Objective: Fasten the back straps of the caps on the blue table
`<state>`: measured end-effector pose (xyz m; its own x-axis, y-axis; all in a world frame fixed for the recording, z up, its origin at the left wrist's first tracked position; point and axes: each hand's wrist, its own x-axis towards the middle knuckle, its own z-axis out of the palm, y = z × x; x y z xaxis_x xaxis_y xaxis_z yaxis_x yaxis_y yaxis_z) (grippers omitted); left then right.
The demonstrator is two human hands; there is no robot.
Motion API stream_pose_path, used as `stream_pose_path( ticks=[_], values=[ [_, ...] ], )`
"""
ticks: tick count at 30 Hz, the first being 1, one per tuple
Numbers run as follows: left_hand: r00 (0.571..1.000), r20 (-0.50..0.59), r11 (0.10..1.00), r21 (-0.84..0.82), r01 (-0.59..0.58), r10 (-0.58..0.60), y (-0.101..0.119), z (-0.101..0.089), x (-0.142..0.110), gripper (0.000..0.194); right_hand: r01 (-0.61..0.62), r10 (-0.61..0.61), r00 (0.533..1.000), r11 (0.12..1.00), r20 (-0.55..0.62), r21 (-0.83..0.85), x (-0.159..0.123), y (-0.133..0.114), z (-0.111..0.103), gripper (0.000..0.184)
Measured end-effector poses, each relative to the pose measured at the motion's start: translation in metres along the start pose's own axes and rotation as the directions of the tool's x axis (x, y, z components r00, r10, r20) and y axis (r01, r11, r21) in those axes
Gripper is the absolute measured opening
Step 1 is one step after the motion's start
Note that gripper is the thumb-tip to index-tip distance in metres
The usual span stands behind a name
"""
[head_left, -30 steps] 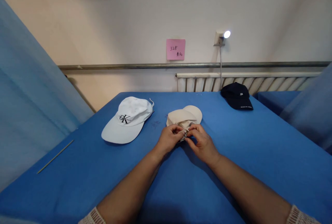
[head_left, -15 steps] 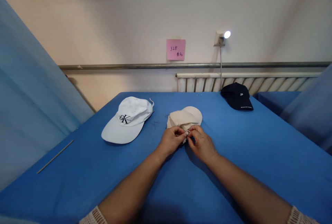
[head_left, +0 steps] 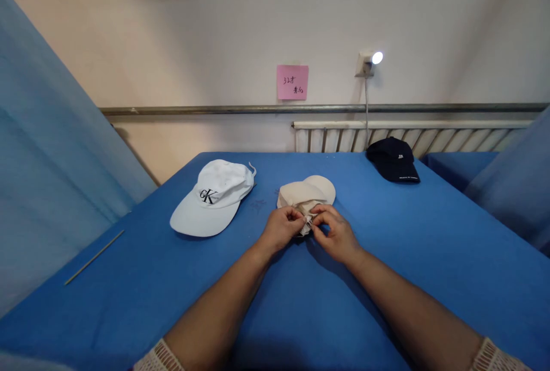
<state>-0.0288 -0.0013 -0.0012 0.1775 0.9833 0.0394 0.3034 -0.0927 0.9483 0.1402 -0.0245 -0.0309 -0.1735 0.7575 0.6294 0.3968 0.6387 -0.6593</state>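
Observation:
A beige baseball cap lies on the blue-covered table with its brim pointing away from me to the right. My left hand pinches the near edge of the cap, at what looks like its back strap. Opposite it, my right hand pinches the same part, the fingertips of both hands almost touching. Fingers partly hide the strap, so its fastening cannot be made out. To the left rests a white baseball cap with black lettering and a loose strap end sticking up at its back.
A dark navy cap sits at the table's far right corner. A thin stick lies near the left edge. Behind the table are a radiator, a metal pipe and a plugged-in cable. Blue curtains hang at both sides.
The fingers have shifted slightly at the beige cap's back edge, and more of its crumpled fabric shows between the hands. The other caps rest as before.

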Motion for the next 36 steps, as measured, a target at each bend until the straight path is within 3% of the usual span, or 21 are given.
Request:
stream_pose_path(
  ticks=[4,16,22,27,29,32,36],
  values=[
    [1.0,-0.027,1.0,0.011,-0.006,0.007,-0.003,0.004,0.001,0.017,-0.074,0.075,0.997,0.997,-0.012,0.028,-0.003,0.007,0.004,0.007],
    [1.0,-0.001,0.999,0.038,-0.023,0.023,-0.013,0.008,0.004,0.021,-0.074,0.093,0.994,0.964,0.064,-0.255,-0.003,0.006,0.008,0.006],
    [0.999,-0.043,0.99,0.142,-0.012,0.018,-0.012,0.005,0.007,0.013,0.025,0.001,0.996,0.959,0.093,-0.281,0.0,0.0,0.007,0.01],
    [0.997,-0.074,0.991,0.133,-0.001,0.01,-0.012,0.002,0.009,0.009,0.123,-0.094,0.988,0.959,0.12,-0.257,-0.002,-0.007,0.007,0.013],
    [0.997,-0.071,0.992,0.123,-0.006,0.015,-0.012,0.0,0.01,0.011,0.067,-0.06,0.997,0.979,0.042,-0.194,-0.003,-0.002,0.008,0.009],
    [0.998,-0.051,0.994,0.111,-0.018,0.024,-0.013,-0.001,0.009,0.012,-0.106,0.096,0.99,0.991,-0.108,-0.087,-0.002,0.014,0.008,0.007],
    [0.999,-0.016,0.995,0.095,-0.036,0.038,-0.015,0.0,0.008,0.014,-0.206,0.198,0.97,0.977,-0.141,-0.046,0.001,0.029,0.002,0.013]
  ],
)
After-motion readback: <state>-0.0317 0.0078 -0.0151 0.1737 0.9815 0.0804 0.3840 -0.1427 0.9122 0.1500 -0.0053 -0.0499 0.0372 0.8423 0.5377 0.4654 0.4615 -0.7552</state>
